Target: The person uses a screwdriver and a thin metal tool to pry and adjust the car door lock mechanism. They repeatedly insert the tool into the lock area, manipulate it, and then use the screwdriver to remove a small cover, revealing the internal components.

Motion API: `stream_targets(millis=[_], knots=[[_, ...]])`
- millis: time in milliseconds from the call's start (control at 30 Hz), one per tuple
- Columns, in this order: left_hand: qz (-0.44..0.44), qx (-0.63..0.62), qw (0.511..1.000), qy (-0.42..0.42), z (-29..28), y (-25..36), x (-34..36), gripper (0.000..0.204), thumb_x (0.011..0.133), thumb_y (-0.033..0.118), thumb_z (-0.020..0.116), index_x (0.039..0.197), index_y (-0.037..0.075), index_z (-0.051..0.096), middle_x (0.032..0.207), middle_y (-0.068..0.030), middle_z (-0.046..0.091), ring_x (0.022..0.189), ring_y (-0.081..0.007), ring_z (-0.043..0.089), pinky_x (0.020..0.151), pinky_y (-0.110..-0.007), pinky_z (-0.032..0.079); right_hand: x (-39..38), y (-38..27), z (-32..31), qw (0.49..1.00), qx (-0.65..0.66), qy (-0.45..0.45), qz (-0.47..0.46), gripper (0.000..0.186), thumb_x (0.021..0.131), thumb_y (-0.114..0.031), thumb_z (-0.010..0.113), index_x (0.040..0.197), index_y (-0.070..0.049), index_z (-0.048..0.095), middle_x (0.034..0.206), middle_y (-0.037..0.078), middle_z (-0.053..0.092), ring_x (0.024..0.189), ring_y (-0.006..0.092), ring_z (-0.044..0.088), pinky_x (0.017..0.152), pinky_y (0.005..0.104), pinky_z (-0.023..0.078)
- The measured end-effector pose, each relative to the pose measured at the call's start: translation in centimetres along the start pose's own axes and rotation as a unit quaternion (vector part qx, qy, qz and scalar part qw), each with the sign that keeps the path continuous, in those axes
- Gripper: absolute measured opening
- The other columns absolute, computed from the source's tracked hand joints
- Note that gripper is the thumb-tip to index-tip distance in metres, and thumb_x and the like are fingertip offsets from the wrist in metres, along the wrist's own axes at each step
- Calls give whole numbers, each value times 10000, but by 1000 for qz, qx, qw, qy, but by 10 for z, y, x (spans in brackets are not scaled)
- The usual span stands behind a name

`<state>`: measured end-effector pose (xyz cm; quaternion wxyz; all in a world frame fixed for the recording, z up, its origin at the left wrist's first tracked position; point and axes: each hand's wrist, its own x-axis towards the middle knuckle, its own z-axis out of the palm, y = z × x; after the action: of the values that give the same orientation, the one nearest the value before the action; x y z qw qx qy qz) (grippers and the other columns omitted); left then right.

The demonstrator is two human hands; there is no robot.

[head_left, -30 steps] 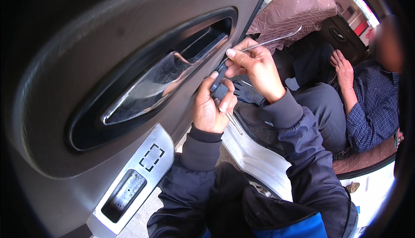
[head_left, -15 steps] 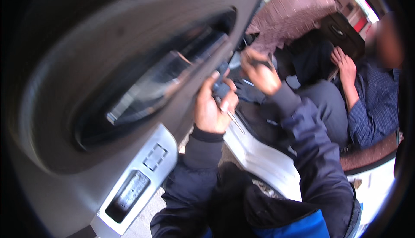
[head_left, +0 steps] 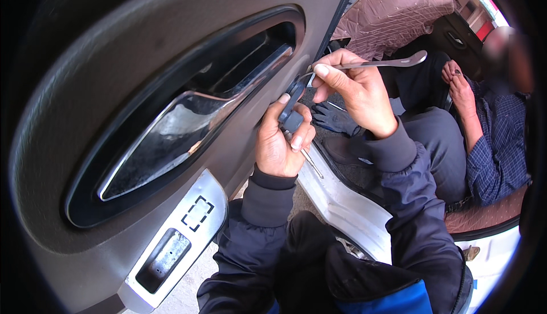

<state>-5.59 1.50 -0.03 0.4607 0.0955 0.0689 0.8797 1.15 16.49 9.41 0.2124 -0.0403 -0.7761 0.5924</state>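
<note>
My left hand (head_left: 278, 146) is closed round a black window crank handle (head_left: 297, 89) with a stubby block-shaped knob (head_left: 292, 121), close to the door panel. Out of the same fist pokes a thin metal rod (head_left: 310, 161), pointing down to the right; its other end is hidden. My right hand (head_left: 359, 89) pinches a slim metal spatula-like tool (head_left: 393, 62). The tool's flattened, curved tip points right, and its other end reaches toward the round end of the crank handle. Whether they touch, I cannot tell.
The grey car door (head_left: 171, 23) with its dark glossy pull recess (head_left: 171, 126) fills the left. A silver switch plate (head_left: 171, 245) sits below. At right, a person (head_left: 496, 143) sits on the quilted seat. A dark glove (head_left: 333, 117) lies beyond the white sill (head_left: 342, 200).
My right hand has tilted, and the spatula-like tool now shows plainly, stretching right from my fingers. My left hand still grips the crank handle and rod. The view has sharpened and shifted slightly.
</note>
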Motion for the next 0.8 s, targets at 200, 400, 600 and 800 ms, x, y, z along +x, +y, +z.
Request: stream_targets(millis=[200, 400, 600, 800], knots=[[1, -14, 1000, 14, 4, -1, -1, 310, 1053, 331, 562, 1089, 28, 623, 826, -85, 698, 404, -102, 442, 453, -250, 347, 6, -10, 10, 998, -55, -19, 6, 212, 1016, -166, 675, 1033, 45, 679, 832, 68, 710, 718, 111, 688, 666, 250, 550], [10, -25, 999, 27, 10, -3, -4, 428, 1080, 330, 468, 1242, -55, 562, 833, -71, 678, 421, -101, 423, 450, -249, 340, 18, -16, 8, 989, -143, -40, 10, 232, 991, -175, 680, 964, 55, 683, 753, 71, 705, 681, 98, 692, 638, 246, 534], [4, -55, 998, 31, 10, -4, -1, 456, 1066, 323, 490, 1244, -84, 592, 824, -88, 670, 435, -101, 434, 458, -245, 348, 11, 35, -11, 915, -385, -80, -93, 91, 939, -25, 582, 891, -8, 657, 723, 108, 629, 658, 227, 678, 622, 386, 511], [2, -21, 1000, 16, 4, -1, 0, 498, 1070, 326, 482, 1322, -94, 572, 826, -69, 681, 424, -96, 432, 458, -237, 351, -16, 67, -26, 994, -60, 65, 58, 156, 1017, -128, 641, 1025, 28, 634, 907, 76, 682, 788, 163, 716, 755, 278, 571]])
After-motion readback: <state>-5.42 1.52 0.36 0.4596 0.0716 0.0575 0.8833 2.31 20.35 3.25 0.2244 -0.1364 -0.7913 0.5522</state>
